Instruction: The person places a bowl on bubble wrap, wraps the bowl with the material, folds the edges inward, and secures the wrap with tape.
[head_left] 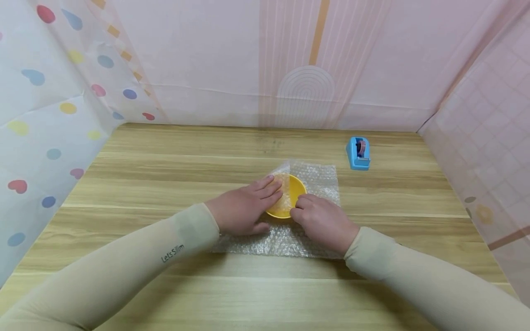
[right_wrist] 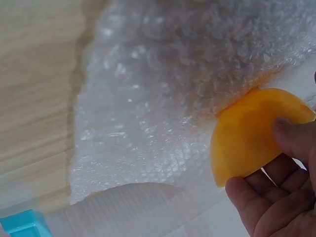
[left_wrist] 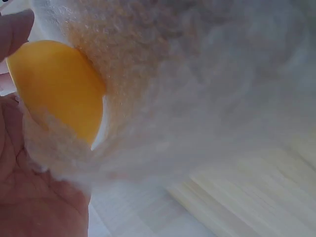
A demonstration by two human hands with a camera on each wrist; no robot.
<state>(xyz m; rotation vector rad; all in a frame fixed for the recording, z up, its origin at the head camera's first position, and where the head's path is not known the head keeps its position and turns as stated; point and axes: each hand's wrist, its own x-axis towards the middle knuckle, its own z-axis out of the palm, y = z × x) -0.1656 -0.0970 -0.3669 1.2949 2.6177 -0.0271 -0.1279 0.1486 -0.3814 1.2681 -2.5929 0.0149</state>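
A round yellow bowl (head_left: pixel 297 189) sits on a sheet of bubble wrap (head_left: pixel 316 177) at the middle of the table. One flap of the wrap is folded over the bowl's left part. My left hand (head_left: pixel 244 209) lies on that flap, fingers straight and pressing it against the bowl. At the bowl's right rim, my right hand (head_left: pixel 325 223) pinches the edge between thumb and curled fingers. The right wrist view shows the thumb on the yellow surface of the bowl (right_wrist: pixel 247 133). In the left wrist view, wrap covers much of the bowl (left_wrist: pixel 59 89).
A light blue tape dispenser (head_left: pixel 358 154) with a roll of tape stands on the wooden table (head_left: pixel 198 156), behind and right of the wrap. Patterned sheets (head_left: pixel 207 59) hang along the back and both sides of the table.
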